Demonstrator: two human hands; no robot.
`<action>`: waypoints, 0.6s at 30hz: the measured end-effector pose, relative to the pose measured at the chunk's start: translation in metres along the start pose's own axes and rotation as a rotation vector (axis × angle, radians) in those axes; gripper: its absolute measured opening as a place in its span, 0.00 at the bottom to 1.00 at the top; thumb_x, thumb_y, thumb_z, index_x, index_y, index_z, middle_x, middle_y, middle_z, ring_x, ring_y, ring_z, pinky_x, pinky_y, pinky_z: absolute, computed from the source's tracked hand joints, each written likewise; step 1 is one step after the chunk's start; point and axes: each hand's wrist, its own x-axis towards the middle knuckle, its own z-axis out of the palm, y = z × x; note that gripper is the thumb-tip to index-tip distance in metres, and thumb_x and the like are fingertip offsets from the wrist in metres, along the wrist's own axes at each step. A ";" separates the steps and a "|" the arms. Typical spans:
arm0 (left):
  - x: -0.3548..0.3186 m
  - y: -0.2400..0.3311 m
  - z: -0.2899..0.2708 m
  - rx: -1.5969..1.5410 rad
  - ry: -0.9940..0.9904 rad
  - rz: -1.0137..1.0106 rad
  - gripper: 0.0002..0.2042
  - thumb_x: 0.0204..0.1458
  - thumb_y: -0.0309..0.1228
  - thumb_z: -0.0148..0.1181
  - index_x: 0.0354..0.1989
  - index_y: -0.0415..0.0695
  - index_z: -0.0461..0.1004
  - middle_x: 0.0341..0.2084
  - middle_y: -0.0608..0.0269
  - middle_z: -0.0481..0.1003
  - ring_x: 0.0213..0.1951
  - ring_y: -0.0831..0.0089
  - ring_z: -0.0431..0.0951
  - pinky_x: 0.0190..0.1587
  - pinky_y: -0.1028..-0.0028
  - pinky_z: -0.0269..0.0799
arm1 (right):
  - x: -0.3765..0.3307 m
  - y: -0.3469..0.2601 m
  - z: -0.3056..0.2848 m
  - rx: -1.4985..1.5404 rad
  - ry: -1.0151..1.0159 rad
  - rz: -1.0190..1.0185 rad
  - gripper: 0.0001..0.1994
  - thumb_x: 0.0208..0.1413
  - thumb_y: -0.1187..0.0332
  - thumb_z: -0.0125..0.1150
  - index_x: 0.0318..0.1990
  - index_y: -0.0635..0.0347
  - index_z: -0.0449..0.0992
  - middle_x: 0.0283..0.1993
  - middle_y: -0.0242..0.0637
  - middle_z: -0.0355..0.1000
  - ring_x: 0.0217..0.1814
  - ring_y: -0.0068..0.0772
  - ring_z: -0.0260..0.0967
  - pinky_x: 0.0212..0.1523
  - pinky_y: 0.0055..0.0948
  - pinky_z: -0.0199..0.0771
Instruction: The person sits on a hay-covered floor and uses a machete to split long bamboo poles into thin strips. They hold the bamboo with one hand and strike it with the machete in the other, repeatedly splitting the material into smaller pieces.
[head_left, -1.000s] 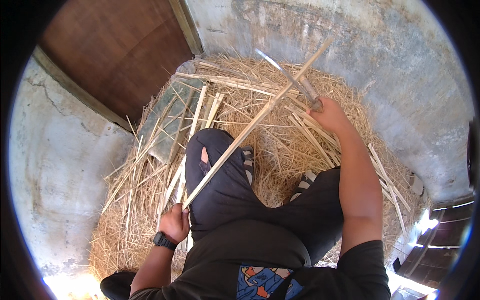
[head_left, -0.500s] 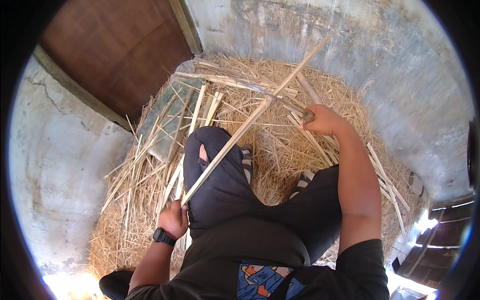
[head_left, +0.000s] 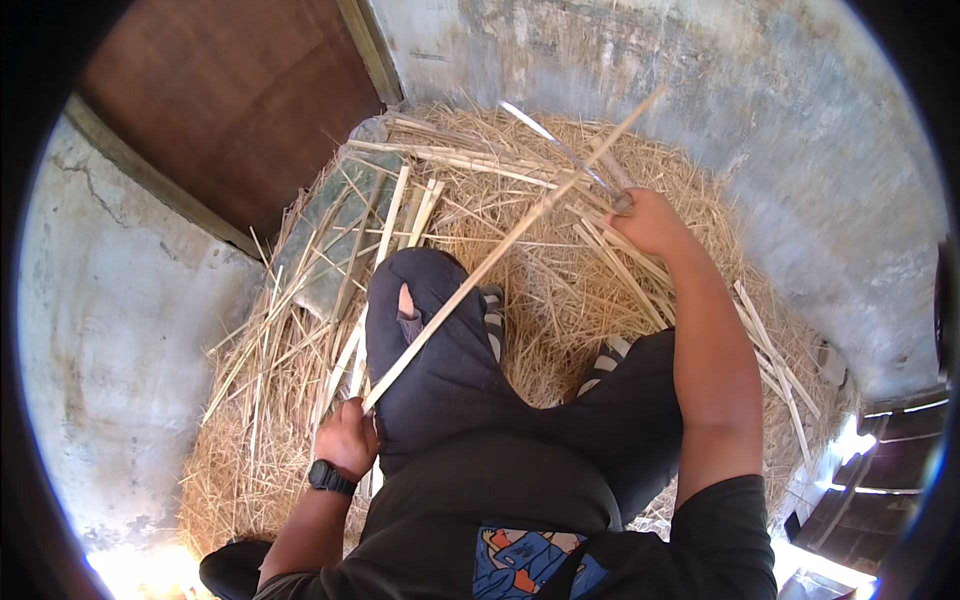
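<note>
My left hand [head_left: 346, 438], with a black watch [head_left: 331, 477] on its wrist, is closed round the near end of a long pale bamboo strip [head_left: 470, 285]. The strip slants across my left thigh [head_left: 410, 320], and its far end rises to the upper right toward the wall. My right hand [head_left: 648, 222] grips the short handle of a long-bladed knife [head_left: 545, 132]. Its blade points up and to the left, crossing the strip's far part. Whether blade and strip touch, I cannot tell.
Shavings and thin split strips [head_left: 540, 330] cover the floor round my feet. More strips lie by a greenish slab [head_left: 340, 240] at left and along the right [head_left: 775, 360]. A thicker stick [head_left: 612, 165] is beyond the knife. Stained walls [head_left: 800, 150] and a brown door [head_left: 230, 100] surround this corner.
My right hand has moved slightly up and away, and the knife blade has swung to point more steeply away from me. The strip's far end has dipped a little; my left hand has barely moved.
</note>
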 end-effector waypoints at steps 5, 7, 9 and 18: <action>-0.007 -0.002 -0.003 0.029 -0.002 -0.021 0.13 0.56 0.28 0.58 0.48 0.39 0.72 0.35 0.47 0.79 0.34 0.44 0.80 0.36 0.50 0.77 | -0.016 -0.026 0.003 -0.163 -0.238 -0.116 0.22 0.55 0.55 0.72 0.48 0.63 0.80 0.34 0.45 0.79 0.42 0.44 0.78 0.46 0.43 0.77; -0.010 -0.006 0.003 0.015 -0.006 -0.032 0.13 0.56 0.28 0.58 0.48 0.39 0.72 0.35 0.47 0.79 0.33 0.43 0.80 0.36 0.50 0.77 | -0.033 -0.058 0.013 -0.249 -0.330 -0.216 0.23 0.54 0.54 0.73 0.49 0.63 0.80 0.35 0.45 0.78 0.42 0.43 0.78 0.47 0.44 0.76; -0.011 -0.010 0.009 0.014 -0.005 -0.033 0.13 0.57 0.29 0.58 0.48 0.39 0.73 0.34 0.46 0.79 0.33 0.43 0.80 0.36 0.50 0.76 | -0.050 -0.092 0.006 -0.342 -0.421 -0.252 0.24 0.53 0.53 0.73 0.49 0.63 0.80 0.37 0.45 0.78 0.42 0.43 0.78 0.46 0.43 0.76; -0.004 -0.005 0.004 -0.010 0.012 -0.009 0.11 0.58 0.28 0.58 0.47 0.40 0.73 0.33 0.45 0.79 0.32 0.43 0.80 0.33 0.50 0.77 | -0.018 -0.030 -0.007 -0.159 -0.233 -0.053 0.19 0.55 0.56 0.72 0.47 0.60 0.81 0.42 0.46 0.79 0.43 0.42 0.78 0.47 0.41 0.76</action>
